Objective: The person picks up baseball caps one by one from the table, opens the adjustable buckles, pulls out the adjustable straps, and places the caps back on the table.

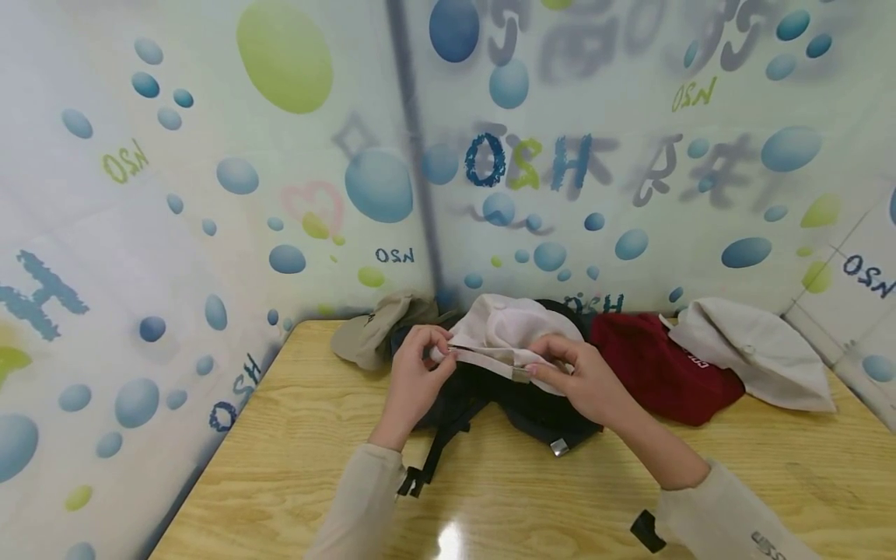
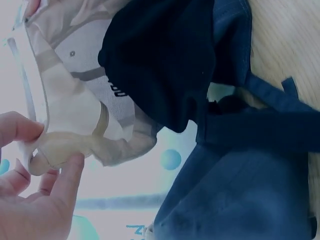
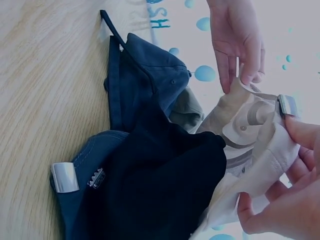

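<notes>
A pale off-white baseball cap (image 1: 500, 320) is held up with its back strap (image 1: 483, 361) facing the person. My left hand (image 1: 418, 377) pinches the left end of this strap between thumb and fingers. At the right end, my right hand (image 1: 577, 379) grips the cap's edge next to a metal buckle (image 3: 288, 106). The cap's inside, with its sweatband (image 2: 70, 112), shows in the left wrist view. Directly under and behind it lie a black cap (image 3: 170, 165) with a silver buckle (image 3: 66, 177) and a navy cap (image 3: 157, 65) with a loose dark strap.
On the wooden table (image 1: 280, 435), a khaki cap (image 1: 367, 338) lies at the back left. A dark red cap (image 1: 644, 365) and a light beige cap (image 1: 756, 342) overlap at the right. A patterned wall covering (image 1: 490, 257) stands right behind the table.
</notes>
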`<act>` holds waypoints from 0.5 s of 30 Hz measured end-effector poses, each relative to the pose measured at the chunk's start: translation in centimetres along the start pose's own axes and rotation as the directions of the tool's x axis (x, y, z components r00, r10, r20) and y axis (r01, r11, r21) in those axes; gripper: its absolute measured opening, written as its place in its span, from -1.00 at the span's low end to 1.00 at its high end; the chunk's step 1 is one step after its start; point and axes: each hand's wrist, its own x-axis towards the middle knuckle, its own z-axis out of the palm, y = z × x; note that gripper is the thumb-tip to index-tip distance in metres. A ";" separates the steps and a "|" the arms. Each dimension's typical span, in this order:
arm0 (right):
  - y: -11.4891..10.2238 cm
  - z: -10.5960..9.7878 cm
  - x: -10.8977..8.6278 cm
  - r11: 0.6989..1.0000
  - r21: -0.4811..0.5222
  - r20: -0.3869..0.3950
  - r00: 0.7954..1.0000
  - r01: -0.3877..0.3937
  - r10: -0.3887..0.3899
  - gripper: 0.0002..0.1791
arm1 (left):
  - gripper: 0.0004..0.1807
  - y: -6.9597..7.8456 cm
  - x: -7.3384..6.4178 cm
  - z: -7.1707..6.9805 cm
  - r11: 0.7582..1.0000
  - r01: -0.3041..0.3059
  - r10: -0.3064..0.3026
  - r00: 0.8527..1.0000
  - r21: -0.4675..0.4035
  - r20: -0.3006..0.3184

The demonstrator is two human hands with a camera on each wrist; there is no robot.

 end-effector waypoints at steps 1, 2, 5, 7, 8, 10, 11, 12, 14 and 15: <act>0.0 0.0 0.0 1.000 -0.001 0.004 1.000 0.001 -0.001 -0.96 | -0.79 -0.1 0.0 -0.1 1.000 -0.007 0.007 1.000 0.005 0.007; 0.0 -0.1 0.0 1.000 -0.001 0.010 1.000 0.002 -0.002 -0.96 | -0.79 -0.2 0.1 -0.3 1.000 -0.013 0.012 1.000 0.013 0.019; -0.1 -0.1 0.0 1.000 0.007 0.026 1.000 0.009 -0.009 -0.96 | -0.81 0.1 0.2 -1.0 0.999 -0.009 0.004 0.994 0.040 0.112; -0.1 -0.2 -0.1 1.000 0.014 0.033 0.999 0.015 -0.015 -0.96 | -0.83 0.5 0.5 -1.5 0.998 -0.006 -0.008 0.979 0.066 0.203; -0.1 -0.2 -0.1 1.000 0.016 0.036 0.999 0.016 -0.016 -0.96 | -0.84 0.8 0.6 -1.7 0.997 -0.003 -0.017 0.968 0.079 0.249; 0.0 -0.2 -0.1 1.000 0.016 0.035 0.999 0.019 -0.020 -0.96 | -0.87 1.5 1.0 -2.1 0.993 -0.007 -0.032 0.947 0.121 0.320; 0.0 -0.3 -0.2 1.000 0.016 0.034 0.999 0.021 -0.022 -0.96 | -0.89 1.9 1.2 -2.3 0.988 -0.013 -0.039 0.939 0.151 0.341; 0.0 -0.3 -0.2 1.000 0.017 0.034 0.999 0.022 -0.023 -0.96 | -0.91 2.3 1.5 -2.4 0.981 -0.021 -0.048 0.935 0.191 0.351; 0.1 -0.3 -0.2 1.000 0.014 0.034 0.999 0.023 -0.023 -0.96 | -0.92 3.2 1.9 -2.4 0.963 -0.031 -0.069 0.932 0.268 0.356; 0.1 -0.3 -0.3 1.000 0.011 0.035 0.999 0.020 -0.021 -0.96 | -0.91 3.6 2.1 -2.3 0.952 -0.037 -0.076 0.932 0.304 0.353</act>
